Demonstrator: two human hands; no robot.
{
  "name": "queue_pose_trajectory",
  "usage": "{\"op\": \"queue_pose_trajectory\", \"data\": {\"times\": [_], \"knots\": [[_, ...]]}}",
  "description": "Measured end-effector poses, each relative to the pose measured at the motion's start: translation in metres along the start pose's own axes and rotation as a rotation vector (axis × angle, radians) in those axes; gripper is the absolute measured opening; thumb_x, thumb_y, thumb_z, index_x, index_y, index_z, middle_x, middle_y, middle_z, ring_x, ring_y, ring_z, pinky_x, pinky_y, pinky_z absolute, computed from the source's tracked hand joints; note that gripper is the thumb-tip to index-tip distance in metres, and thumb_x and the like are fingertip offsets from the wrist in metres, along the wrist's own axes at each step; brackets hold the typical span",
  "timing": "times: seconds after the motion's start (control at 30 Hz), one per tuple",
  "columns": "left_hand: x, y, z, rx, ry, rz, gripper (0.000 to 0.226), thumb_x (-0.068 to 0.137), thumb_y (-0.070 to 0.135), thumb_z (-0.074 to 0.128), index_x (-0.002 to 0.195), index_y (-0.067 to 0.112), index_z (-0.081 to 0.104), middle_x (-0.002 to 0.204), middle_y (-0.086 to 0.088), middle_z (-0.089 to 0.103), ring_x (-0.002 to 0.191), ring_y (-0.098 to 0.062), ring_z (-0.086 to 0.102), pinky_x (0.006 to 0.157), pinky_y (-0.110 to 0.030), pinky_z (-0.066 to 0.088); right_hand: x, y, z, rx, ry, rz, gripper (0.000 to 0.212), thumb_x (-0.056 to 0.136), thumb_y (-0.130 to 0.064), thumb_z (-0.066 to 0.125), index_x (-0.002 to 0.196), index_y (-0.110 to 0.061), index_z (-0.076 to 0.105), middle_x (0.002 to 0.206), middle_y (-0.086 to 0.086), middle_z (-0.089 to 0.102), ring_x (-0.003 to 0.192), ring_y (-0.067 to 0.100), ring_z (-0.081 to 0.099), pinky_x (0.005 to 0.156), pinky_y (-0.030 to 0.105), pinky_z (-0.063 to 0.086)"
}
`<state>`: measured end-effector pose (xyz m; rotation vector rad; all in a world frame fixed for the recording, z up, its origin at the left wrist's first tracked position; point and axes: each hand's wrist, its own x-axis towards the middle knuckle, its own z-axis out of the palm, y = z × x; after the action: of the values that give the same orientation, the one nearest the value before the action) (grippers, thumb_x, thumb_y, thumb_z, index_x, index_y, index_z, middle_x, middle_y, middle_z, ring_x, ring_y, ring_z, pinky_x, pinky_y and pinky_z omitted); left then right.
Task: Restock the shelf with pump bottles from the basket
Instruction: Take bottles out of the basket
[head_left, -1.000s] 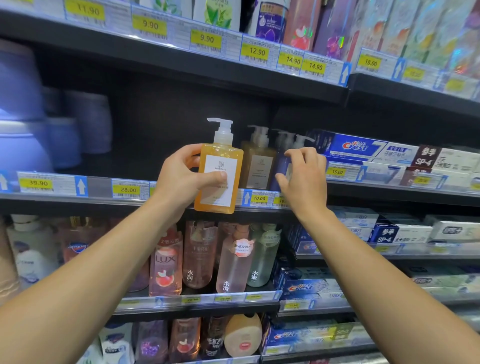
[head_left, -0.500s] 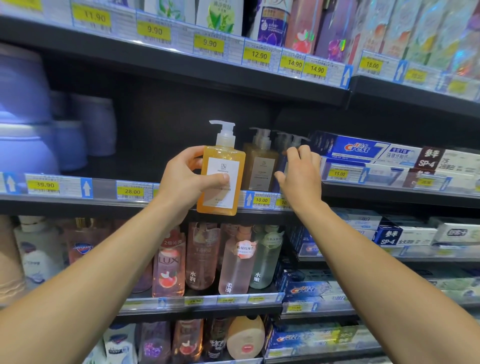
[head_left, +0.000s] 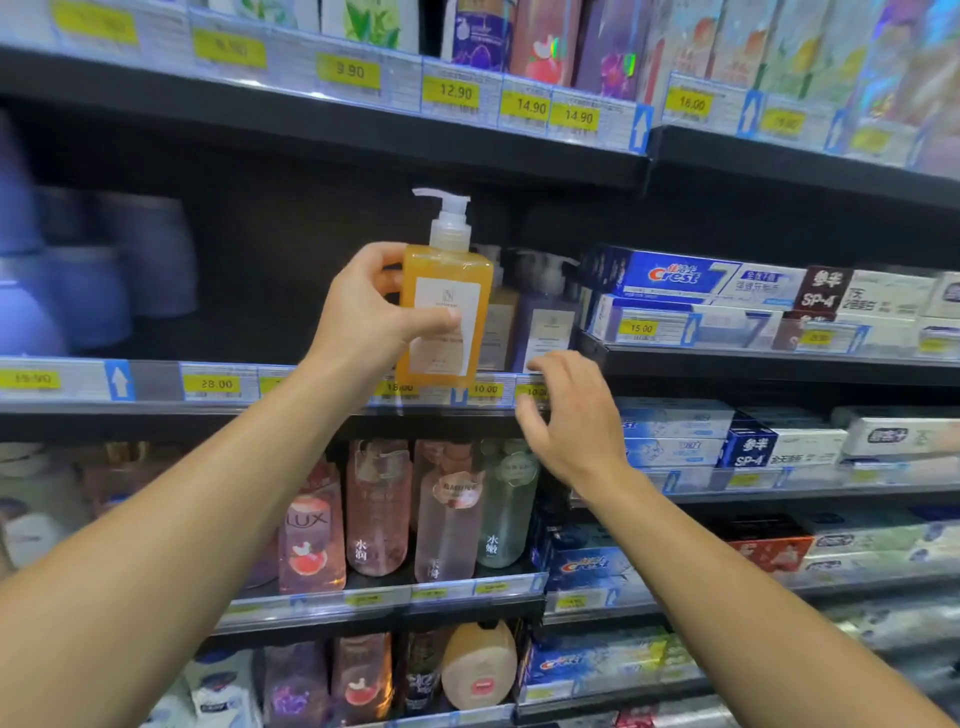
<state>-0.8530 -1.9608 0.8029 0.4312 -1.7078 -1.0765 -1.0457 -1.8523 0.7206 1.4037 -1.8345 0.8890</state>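
The left hand (head_left: 363, 322) is holding an orange pump bottle (head_left: 445, 312) upright in front of the shelf (head_left: 156, 410), thumb lying across its label and fingers (head_left: 382, 260) curling around its left side. The right hand (head_left: 569, 421) is hovering nearby, loosely spread, gripping nothing.

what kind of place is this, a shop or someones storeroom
Most likely a shop, in its personal-care aisle. Yellow price tags run along the shelf edges, Crest toothpaste boxes are stacked facing out, and rows of body wash bottles fill the shelf below. The left hand holds an orange pump bottle.
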Motion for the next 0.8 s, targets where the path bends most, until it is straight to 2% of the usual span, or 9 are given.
{"op": "queue_pose_trajectory", "data": {"times": [0.17, 0.3, 0.37, 0.47, 0.6, 0.7, 0.8], "knots": [[0.021, 0.004, 0.030, 0.086, 0.014, 0.038, 0.065, 0.067, 0.016, 0.088, 0.121, 0.024, 0.054, 0.106, 0.007, 0.070, 0.094, -0.007, 0.069, 0.083, -0.035, 0.059, -0.013, 0.008, 0.001, -0.006, -0.050, -0.075, 0.042, 0.082, -0.024, 0.061, 0.120, -0.007, 0.057, 0.111, 0.004, 0.058, 0.102, 0.023, 0.051, 0.099, 0.039, 0.044], [0.034, -0.006, 0.048, 0.177, 0.039, -0.028, 0.069, 0.068, 0.021, 0.088, 0.126, 0.026, 0.051, 0.112, 0.008, 0.067, 0.101, -0.010, 0.066, 0.087, -0.038, 0.057, -0.011, 0.013, -0.003, 0.018, -0.070, -0.102, 0.045, 0.082, -0.022, 0.063, 0.124, -0.007, 0.056, 0.115, 0.005, 0.059, 0.107, 0.022, 0.051, 0.103, 0.044, 0.043], [0.035, -0.011, 0.053, 0.239, 0.059, -0.051, 0.067, 0.068, 0.026, 0.088, 0.125, 0.026, 0.053, 0.111, 0.008, 0.067, 0.100, -0.010, 0.065, 0.085, -0.035, 0.056, -0.011, 0.016, -0.003, 0.027, -0.083, -0.112, 0.046, 0.082, -0.021, 0.064, 0.125, -0.007, 0.056, 0.116, 0.004, 0.059, 0.107, 0.022, 0.051, 0.104, 0.044, 0.042], [0.034, -0.020, 0.057, 0.352, 0.023, -0.098, 0.063, 0.068, 0.031, 0.088, 0.122, 0.025, 0.057, 0.105, 0.009, 0.068, 0.094, -0.009, 0.066, 0.072, -0.025, 0.053, -0.011, 0.019, -0.003, 0.038, -0.096, -0.122, 0.047, 0.082, -0.022, 0.064, 0.126, -0.008, 0.055, 0.116, 0.003, 0.058, 0.107, 0.022, 0.051, 0.103, 0.041, 0.042], [0.032, -0.023, 0.057, 0.472, -0.033, -0.163, 0.053, 0.072, 0.037, 0.084, 0.117, 0.021, 0.061, 0.100, 0.008, 0.071, 0.085, -0.007, 0.067, 0.073, -0.030, 0.057, -0.010, 0.022, -0.003, 0.064, -0.102, -0.128, 0.048, 0.083, -0.023, 0.063, 0.128, -0.010, 0.055, 0.119, 0.002, 0.057, 0.110, 0.019, 0.049, 0.103, 0.035, 0.040], [0.028, -0.015, 0.055, 0.691, -0.050, -0.079, 0.051, 0.077, 0.043, 0.079, 0.120, 0.022, 0.060, 0.104, 0.011, 0.065, 0.084, -0.002, 0.060, 0.067, -0.021, 0.046, -0.011, 0.025, -0.003, 0.087, -0.106, -0.137, 0.048, 0.084, -0.023, 0.062, 0.130, -0.010, 0.053, 0.121, 0.001, 0.056, 0.113, 0.018, 0.047, 0.104, 0.034, 0.038], [0.021, -0.011, 0.051, 0.778, 0.079, 0.133, 0.058, 0.074, 0.039, 0.081, 0.123, 0.023, 0.056, 0.112, 0.006, 0.057, 0.090, -0.009, 0.059, 0.072, -0.020, 0.045, -0.011, 0.026, -0.002, 0.101, -0.109, -0.143, 0.049, 0.084, -0.023, 0.062, 0.131, -0.010, 0.053, 0.121, 0.001, 0.056, 0.113, 0.018, 0.047, 0.105, 0.034, 0.038]]}}
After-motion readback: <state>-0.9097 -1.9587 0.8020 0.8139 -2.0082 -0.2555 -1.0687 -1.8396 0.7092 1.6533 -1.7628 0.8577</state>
